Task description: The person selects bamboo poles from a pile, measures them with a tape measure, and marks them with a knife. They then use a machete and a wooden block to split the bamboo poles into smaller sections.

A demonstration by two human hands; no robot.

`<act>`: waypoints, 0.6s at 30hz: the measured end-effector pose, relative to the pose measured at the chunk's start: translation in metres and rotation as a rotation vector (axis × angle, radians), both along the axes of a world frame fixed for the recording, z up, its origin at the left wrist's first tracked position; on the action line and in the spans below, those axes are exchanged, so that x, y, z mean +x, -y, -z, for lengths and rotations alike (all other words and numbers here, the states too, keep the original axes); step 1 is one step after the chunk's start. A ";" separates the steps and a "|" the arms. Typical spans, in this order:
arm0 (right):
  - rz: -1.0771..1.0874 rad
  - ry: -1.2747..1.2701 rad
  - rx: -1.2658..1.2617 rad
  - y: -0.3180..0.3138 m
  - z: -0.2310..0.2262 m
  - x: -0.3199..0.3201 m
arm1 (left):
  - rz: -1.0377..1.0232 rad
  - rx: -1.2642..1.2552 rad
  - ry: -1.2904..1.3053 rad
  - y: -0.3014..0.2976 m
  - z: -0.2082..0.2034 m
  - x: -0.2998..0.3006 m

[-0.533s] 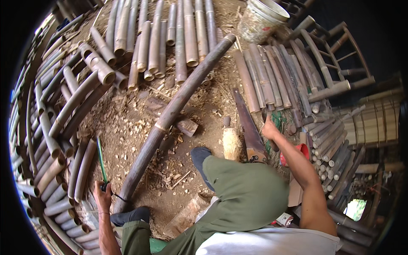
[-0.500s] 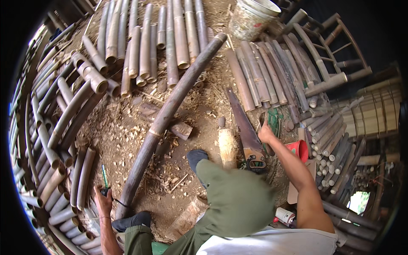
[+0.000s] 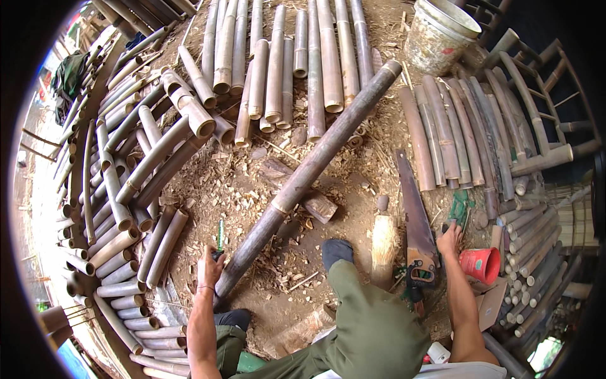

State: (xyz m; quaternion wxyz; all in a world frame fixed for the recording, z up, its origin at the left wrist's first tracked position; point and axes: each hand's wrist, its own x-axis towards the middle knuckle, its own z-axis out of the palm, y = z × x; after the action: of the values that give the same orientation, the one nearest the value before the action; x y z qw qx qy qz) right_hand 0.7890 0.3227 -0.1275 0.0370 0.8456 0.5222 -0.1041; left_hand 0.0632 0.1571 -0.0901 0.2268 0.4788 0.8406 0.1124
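Note:
My left hand (image 3: 209, 268) is closed around a small black tape measure (image 3: 217, 255), with a short length of green blade sticking out. It is beside the near end of a long dark bamboo pole (image 3: 287, 196). The pole slants away to the right, its middle crossing over a short wood block (image 3: 319, 206). My right hand (image 3: 449, 240) is curled low at the right, over a dark object too hidden to name. Left of that hand lies a handsaw (image 3: 417, 218) with a brown blade, and just beyond it is a piece of green plastic (image 3: 460, 209).
Cut bamboo lengths (image 3: 326, 60) lie in rows at the back, with more stacked at left and right. A pale wooden stump (image 3: 383, 243) stands beside the saw. A red bucket (image 3: 480, 265) lies tipped at right; a dirty white bucket (image 3: 440, 38) stands behind. Chips cover the ground.
The view has swung left. My left hand has come closer to the pole's near end with the tape measure. My right hand has drawn back toward me along the saw.

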 end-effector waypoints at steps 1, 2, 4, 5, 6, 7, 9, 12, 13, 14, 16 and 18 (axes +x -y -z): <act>-0.126 -0.010 0.128 -0.002 -0.016 -0.029 | 0.006 0.040 0.000 -0.001 -0.004 0.003; -0.259 -0.057 0.284 -0.005 -0.032 -0.062 | -0.008 0.050 0.031 0.001 -0.001 0.001; -0.451 -0.179 0.384 -0.005 -0.044 -0.108 | -0.023 0.071 0.101 -0.011 0.004 0.007; -0.509 -0.303 0.351 -0.005 -0.047 -0.135 | -0.011 0.115 0.050 -0.018 0.006 0.008; -0.566 -0.433 0.319 -0.004 -0.048 -0.165 | 0.002 0.158 -0.008 -0.024 0.007 0.006; -0.610 -0.466 0.243 -0.004 -0.052 -0.202 | -0.018 0.198 -0.024 -0.030 0.009 0.002; -0.682 -0.543 0.118 -0.009 -0.047 -0.267 | -0.082 0.205 -0.026 -0.044 0.010 -0.010; -0.733 -0.655 0.093 -0.026 -0.010 -0.327 | -0.075 0.225 0.003 -0.068 0.003 -0.021; -0.770 -0.597 0.103 -0.031 -0.004 -0.347 | -0.044 0.314 -0.049 -0.066 0.007 -0.033; -0.795 -0.530 0.112 -0.037 -0.001 -0.358 | -0.034 0.328 -0.050 -0.071 0.005 -0.037; -0.823 -0.421 0.076 -0.045 0.005 -0.370 | -0.001 0.317 -0.103 -0.086 0.002 -0.041; -0.785 -0.413 0.075 -0.047 0.007 -0.374 | -0.021 0.244 -0.082 -0.099 -0.003 -0.038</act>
State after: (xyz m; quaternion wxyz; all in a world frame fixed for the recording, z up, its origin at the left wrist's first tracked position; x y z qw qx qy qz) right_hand 0.4153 0.3697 -0.1342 -0.0621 0.5457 0.8035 -0.2298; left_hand 0.0250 0.2557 -0.0874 0.1310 0.4981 0.8343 0.1966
